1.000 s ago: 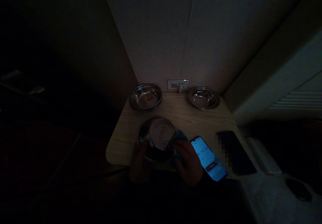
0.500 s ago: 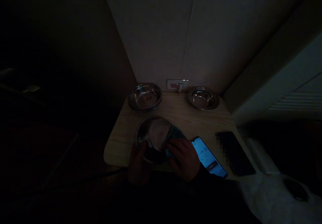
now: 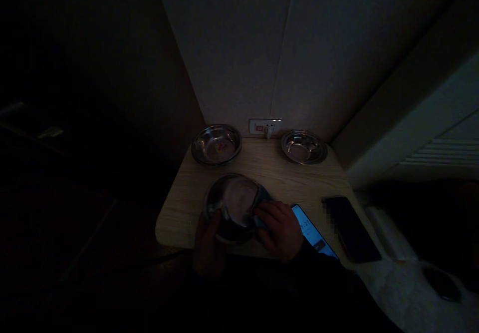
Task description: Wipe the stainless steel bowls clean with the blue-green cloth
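Note:
A shiny metal bowl (image 3: 237,198) is held over the front of the small wooden table (image 3: 179,213), tilted a little. My left hand (image 3: 208,245) grips its near left rim, thumb over the edge. On the right side of the bowl, my right hand (image 3: 279,228) is closed on a dark blue-green cloth (image 3: 264,193) that lies over the rim and presses against the metal. Parts of the cloth and the fingertips are hidden or lost in the dim light.
Stacked metal bowls (image 3: 217,146) stand at the back left, and another metal bowl (image 3: 304,147) at the back right. A lit phone (image 3: 312,233) lies beside my right hand, with a dark phone (image 3: 352,229) farther right. A wall socket (image 3: 265,127) holds a plug.
My right hand has shifted slightly right with the cloth along the bowl's side, covering more of the lit phone. My left hand still grips the bowl.

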{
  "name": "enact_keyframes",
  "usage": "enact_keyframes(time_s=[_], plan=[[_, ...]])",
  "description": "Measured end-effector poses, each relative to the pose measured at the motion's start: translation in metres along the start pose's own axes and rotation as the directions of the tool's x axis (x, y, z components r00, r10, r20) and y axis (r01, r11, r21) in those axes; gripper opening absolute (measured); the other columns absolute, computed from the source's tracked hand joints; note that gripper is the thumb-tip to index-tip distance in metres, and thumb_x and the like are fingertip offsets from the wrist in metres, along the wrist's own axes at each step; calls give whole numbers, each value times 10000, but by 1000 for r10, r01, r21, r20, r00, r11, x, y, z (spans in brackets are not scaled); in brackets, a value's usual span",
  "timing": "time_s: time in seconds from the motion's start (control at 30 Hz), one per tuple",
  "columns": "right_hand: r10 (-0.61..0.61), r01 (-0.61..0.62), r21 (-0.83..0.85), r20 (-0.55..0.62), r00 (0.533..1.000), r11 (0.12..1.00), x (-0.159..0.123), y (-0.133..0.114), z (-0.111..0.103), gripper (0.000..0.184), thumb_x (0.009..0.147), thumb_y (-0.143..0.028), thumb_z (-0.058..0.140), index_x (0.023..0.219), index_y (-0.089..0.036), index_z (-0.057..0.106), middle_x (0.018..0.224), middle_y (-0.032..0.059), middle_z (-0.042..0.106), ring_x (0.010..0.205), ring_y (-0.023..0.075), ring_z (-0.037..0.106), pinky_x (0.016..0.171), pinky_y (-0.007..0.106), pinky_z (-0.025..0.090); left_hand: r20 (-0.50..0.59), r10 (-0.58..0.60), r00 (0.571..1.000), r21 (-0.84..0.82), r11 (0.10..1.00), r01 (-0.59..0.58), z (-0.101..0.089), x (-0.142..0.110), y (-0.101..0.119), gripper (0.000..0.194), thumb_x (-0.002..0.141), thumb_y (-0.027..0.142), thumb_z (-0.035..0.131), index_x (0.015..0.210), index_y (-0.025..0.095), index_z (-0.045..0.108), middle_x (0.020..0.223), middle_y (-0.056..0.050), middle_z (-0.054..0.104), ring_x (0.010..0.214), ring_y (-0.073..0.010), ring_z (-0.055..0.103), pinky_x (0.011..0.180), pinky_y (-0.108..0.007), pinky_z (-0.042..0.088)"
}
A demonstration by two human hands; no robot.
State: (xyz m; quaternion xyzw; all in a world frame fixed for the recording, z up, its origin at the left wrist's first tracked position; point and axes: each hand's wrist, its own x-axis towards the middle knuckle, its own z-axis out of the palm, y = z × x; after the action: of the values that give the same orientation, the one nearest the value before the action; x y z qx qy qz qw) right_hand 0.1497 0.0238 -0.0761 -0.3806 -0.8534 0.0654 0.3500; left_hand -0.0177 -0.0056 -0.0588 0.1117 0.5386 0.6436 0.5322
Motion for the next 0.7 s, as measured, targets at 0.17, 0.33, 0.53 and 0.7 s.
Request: enact_keyframes(time_s=[0.17,0.33,0.53,0.7], plan=[[-32,32,37,-9,999,999,-1,-1,1,316,808,-237,481,1079,-175,632,1043,88,662,958,249,539,790,401,436,25,18,1000,7,1000,-18,-4,2,-4,424,694,365,716,1092,246,631,1110,-62,665,1086,-251,582,836,-338,493],[-25,28,77,-38,999,997,2,-2,6,326,807,-234,487,1090,-154,627,1056,97,654,981,249,526,790,399,433,29,-15,999,-19,1000,16,-3,1,-4,445,710,370,704,1124,243,601,1053,-49,682,947,-226,640,776,-342,510],[-108,108,14,-16,994,994,-1,5,4,319,835,-266,477,1106,-178,620,1041,92,661,980,252,530,778,399,414,15,-56,998,-35,998,56,1,1,-2,443,713,360,708,1124,235,599,1053,-39,688,979,-207,631,825,-321,492],[-129,130,37,-36,991,991,2,7,2,305,853,-298,482,1087,-160,621,1030,94,663,980,248,531,791,391,392,32,-24,999,-10,1000,24,0,3,-4,462,708,357,710,1143,243,601,1061,-58,688,988,-240,632,831,-363,497]])
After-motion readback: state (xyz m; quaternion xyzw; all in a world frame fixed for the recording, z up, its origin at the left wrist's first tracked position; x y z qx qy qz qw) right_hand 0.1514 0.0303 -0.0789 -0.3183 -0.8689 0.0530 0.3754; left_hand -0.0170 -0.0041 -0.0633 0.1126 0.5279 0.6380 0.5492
